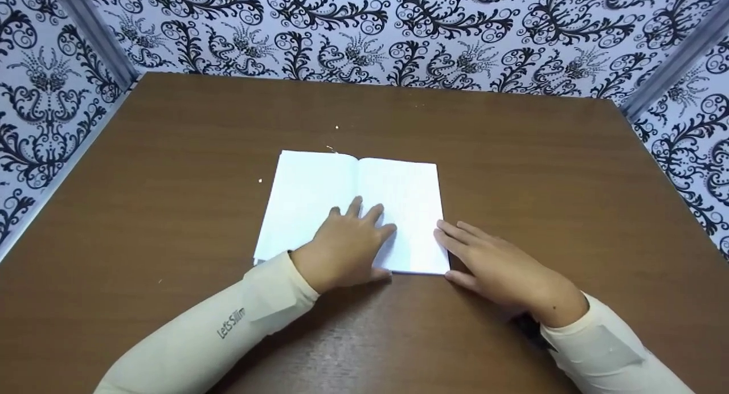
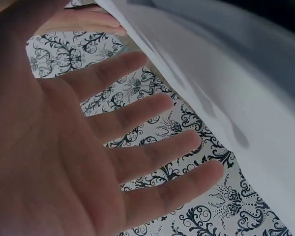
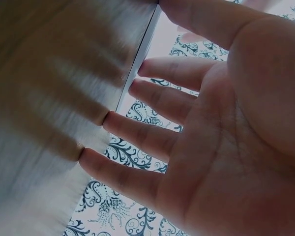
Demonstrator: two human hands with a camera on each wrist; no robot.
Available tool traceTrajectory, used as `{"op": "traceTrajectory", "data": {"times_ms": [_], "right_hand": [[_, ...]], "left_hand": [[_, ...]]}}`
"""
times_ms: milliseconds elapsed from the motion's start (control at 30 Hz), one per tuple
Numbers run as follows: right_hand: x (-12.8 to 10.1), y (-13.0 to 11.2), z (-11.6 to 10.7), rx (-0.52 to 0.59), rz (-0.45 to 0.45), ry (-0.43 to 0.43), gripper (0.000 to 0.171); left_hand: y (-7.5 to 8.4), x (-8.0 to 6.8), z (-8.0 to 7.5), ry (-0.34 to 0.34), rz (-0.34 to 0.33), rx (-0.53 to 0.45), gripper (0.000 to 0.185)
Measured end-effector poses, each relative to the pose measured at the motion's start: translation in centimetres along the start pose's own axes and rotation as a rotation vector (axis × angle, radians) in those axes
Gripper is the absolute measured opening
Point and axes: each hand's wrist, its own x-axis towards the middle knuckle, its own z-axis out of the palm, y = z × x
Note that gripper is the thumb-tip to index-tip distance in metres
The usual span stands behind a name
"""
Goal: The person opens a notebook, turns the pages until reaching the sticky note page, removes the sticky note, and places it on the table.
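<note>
An open notebook (image 1: 310, 195) with blank-looking white pages lies on the brown table. My left hand (image 1: 347, 246) is over its lower middle with the fingers spread across the centre fold. In the left wrist view the straight fingers (image 2: 157, 150) of that hand reach toward the white page (image 2: 206, 83). At the notebook's right edge is my right hand (image 1: 498, 263), its fingertips touching the page border and its thumb near the lower right corner. The right wrist view shows its straight fingers (image 3: 142, 137), with the tips of some on the table surface (image 3: 34, 98).
Patterned black-and-white wall panels (image 1: 353, 35) border the table (image 1: 199, 132) at the back and both sides. Small white specks (image 1: 260, 180) lie left of the notebook and behind it. Pale sleeves (image 1: 211, 331) cover both forearms.
</note>
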Motion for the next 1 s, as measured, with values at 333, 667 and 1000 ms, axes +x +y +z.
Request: {"op": "traceTrajectory", "data": {"times_ms": [333,667,1000], "right_hand": [[-0.15,-0.02,-0.04,-0.007,-0.008,0.006,0.064],[0.08,-0.02,0.03,0.004,0.013,-0.017,0.064],[-0.1,-0.11,-0.12,-0.002,0.011,-0.018,0.063]], "left_hand": [[0.25,0.12,0.88,0.0,-0.01,-0.065,0.069],[-0.11,0.04,0.85,-0.016,0.002,-0.066,0.067],[-0.47,0.05,0.7,-0.054,0.006,-0.086,0.066]]}}
